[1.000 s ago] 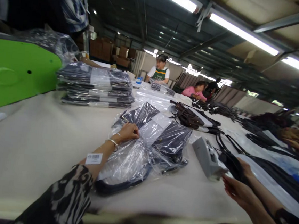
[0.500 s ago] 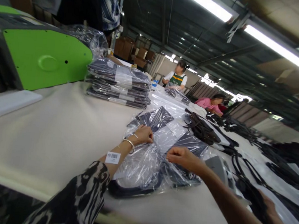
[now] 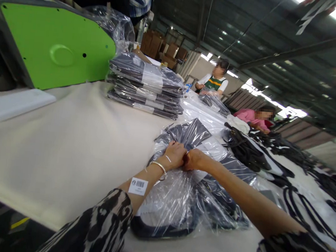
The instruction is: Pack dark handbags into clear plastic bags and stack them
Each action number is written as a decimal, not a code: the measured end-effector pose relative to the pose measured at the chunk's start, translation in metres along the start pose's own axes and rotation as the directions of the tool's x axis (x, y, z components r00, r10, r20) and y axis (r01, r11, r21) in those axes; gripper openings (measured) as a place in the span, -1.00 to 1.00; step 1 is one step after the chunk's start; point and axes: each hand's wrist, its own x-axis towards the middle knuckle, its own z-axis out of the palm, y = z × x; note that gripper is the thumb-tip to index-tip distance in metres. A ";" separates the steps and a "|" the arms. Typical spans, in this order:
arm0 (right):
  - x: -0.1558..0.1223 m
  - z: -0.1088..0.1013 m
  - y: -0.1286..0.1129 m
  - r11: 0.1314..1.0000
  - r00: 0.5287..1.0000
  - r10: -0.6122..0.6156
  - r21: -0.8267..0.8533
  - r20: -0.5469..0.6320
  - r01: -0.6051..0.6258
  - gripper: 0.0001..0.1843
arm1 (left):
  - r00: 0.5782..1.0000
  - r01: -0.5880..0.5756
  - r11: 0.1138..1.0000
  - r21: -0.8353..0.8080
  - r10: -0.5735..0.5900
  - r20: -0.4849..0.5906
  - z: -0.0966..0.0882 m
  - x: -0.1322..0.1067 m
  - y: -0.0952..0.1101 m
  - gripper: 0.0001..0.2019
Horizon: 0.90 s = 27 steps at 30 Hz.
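A clear plastic bag (image 3: 176,199) lies on the table with a dark folded fabric item (image 3: 195,130) inside. A thick dark looped handle (image 3: 163,232) shows through its near end. My left hand (image 3: 175,155), with a bangle and a barcode sticker (image 3: 138,186) on the forearm, is closed on the gathered plastic at the middle. My right hand (image 3: 195,159) meets it there, fingers closed and pinching the same bunched plastic. The fingertips are partly hidden where the hands touch.
Behind stands a stack of bagged dark items (image 3: 148,87). A green machine (image 3: 57,45) and a white phone-like slab (image 3: 17,105) are at left. Dark strapped items (image 3: 246,148) lie at right. Two people (image 3: 216,81) work farther back.
My right hand has moved left to meet my left hand at the middle of the bag, and the plastic is drawn together there. The hand seen earlier at lower right is gone.
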 end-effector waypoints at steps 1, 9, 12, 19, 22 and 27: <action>0.001 0.001 -0.001 1.000 1.000 0.001 -0.020 -0.008 -0.001 -0.86 | 1.000 0.002 1.000 0.006 -0.002 -0.001 0.001 0.000 0.000 -0.86; 0.004 0.001 -0.008 0.992 0.995 0.096 -0.086 -0.009 -0.096 -0.73 | 1.000 0.017 0.999 0.037 -0.017 0.007 0.008 0.005 -0.003 -0.83; 0.003 -0.002 -0.010 0.991 0.995 0.101 -0.090 -0.003 -0.100 -0.69 | 1.000 0.021 0.999 0.046 -0.022 0.003 0.007 0.005 -0.003 -0.81; -0.003 -0.003 -0.010 0.991 0.995 0.096 -0.093 -0.035 -0.099 -0.64 | 1.000 0.025 0.998 0.055 -0.025 0.002 0.005 0.005 -0.003 -0.81; -0.003 -0.001 -0.005 0.991 0.993 0.105 -0.080 -0.046 -0.109 -0.58 | 1.000 0.024 0.998 0.056 -0.024 0.005 0.004 0.005 -0.003 -0.84; -0.004 0.002 0.026 0.967 0.995 0.094 0.235 0.014 -0.095 -0.57 | 1.000 0.018 0.999 0.051 -0.018 0.003 0.005 0.005 -0.004 -0.87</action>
